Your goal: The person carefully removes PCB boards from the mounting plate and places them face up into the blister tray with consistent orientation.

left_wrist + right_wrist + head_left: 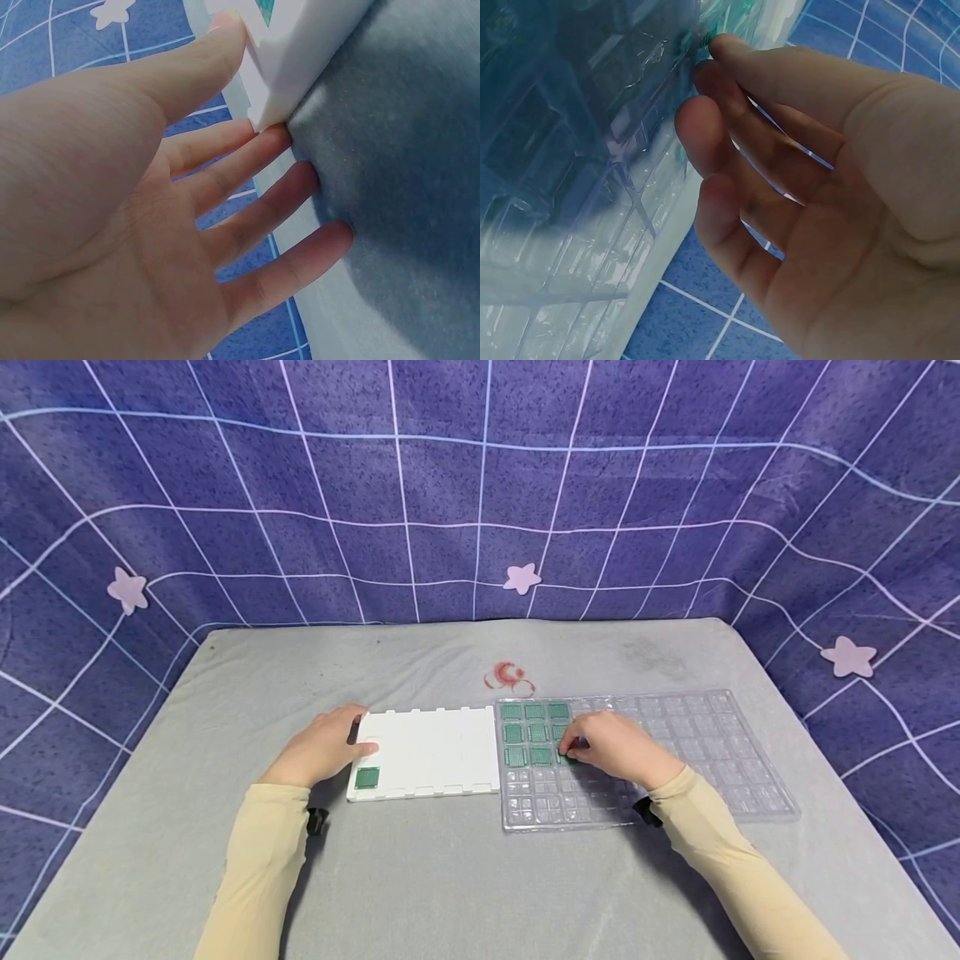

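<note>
My left hand (322, 750) holds the left end of a white tray (431, 747), its thumb over the rim and its fingertips at the outer edge. A small square green circuit board (367, 777) lies in that tray's near left corner. My right hand (611, 745) reaches over a clear plastic blister tray (622, 789), thumb and index fingertip pinching a green circuit board (567, 760) in the third column. In the right wrist view, only a sliver of green shows at the fingertips. More green boards (536, 733) fill pockets at the blister tray's left end.
The two trays lie side by side on a grey cloth-covered table (450, 877). Behind the table hangs a blue grid-patterned curtain (442, 485) with star shapes. A red stain (508, 674) marks the cloth beyond the trays.
</note>
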{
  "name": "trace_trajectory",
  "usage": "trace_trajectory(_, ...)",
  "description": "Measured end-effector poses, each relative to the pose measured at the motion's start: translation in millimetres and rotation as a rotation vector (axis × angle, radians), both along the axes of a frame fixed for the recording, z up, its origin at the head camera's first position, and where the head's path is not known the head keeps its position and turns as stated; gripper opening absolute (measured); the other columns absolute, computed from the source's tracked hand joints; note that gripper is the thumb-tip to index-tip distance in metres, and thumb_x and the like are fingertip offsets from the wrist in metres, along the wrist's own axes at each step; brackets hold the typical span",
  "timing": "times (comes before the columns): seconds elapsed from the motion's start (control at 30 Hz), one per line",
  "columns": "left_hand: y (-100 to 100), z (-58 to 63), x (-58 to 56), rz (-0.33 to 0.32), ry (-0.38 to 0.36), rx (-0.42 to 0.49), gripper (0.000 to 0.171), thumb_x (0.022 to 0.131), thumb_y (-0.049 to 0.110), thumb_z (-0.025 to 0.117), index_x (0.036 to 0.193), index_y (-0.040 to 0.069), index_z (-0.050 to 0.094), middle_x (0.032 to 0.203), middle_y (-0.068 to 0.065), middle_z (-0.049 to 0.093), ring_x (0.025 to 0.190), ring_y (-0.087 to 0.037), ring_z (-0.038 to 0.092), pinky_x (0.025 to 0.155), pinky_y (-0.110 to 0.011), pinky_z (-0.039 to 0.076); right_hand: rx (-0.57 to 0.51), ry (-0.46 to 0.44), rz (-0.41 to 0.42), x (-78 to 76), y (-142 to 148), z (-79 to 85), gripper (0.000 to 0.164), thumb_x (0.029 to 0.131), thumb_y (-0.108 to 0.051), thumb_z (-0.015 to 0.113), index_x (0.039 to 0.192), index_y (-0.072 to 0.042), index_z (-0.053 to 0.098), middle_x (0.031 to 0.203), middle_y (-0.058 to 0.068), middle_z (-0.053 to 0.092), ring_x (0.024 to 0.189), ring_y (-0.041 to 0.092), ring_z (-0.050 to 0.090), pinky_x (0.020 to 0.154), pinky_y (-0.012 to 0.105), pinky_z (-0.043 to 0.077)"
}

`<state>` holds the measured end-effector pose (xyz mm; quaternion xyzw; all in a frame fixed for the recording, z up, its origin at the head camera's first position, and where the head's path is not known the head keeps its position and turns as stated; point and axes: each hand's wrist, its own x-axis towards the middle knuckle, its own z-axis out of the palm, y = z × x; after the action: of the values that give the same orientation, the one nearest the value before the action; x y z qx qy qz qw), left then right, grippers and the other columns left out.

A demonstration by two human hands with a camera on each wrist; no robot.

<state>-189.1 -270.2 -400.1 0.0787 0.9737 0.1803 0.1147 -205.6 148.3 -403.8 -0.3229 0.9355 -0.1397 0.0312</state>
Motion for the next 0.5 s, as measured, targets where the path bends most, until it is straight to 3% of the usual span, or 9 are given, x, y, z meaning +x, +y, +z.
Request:
trace_trajectory(0.2, -0.9, -1.2, -0.7, -0.001, -0.004, -0.007, 0.067, 0.096, 0.035, 0.069, 0.147, -0.002, 0.045, 0.15, -0.026, 0.05, 0.135, -0.051, 0.046, 0.107, -0.066, 0.041, 0.002, 0.023, 0.027, 0.3, 0.2, 0.9, 0.014, 0.084, -0.004, 0.078, 0.09, -0.017, 0.079, 0.094, -0.004, 0.078, 0.092, 0.019, 0.074, 0.081, 0.039, 0.06)
trace_trajectory(0.5, -1.4, -2.2, -1.1, -0.003, -0.006, -0.005, 0.066, 0.096, 0.035, 0.069, 0.146, -0.003, 0.046, 0.149, -0.027, 0.05, 0.134, -0.052, 0.047, 0.107, -0.066, 0.041, 0.018, 0.005, -0.016, 0.3, -3.2, 1.0, 0.007, 0.093, -0.02, 0.074, 0.093, -0.017, 0.081, 0.096, -0.003, 0.078, 0.093, 0.02, 0.075, 0.082, 0.041, 0.06)
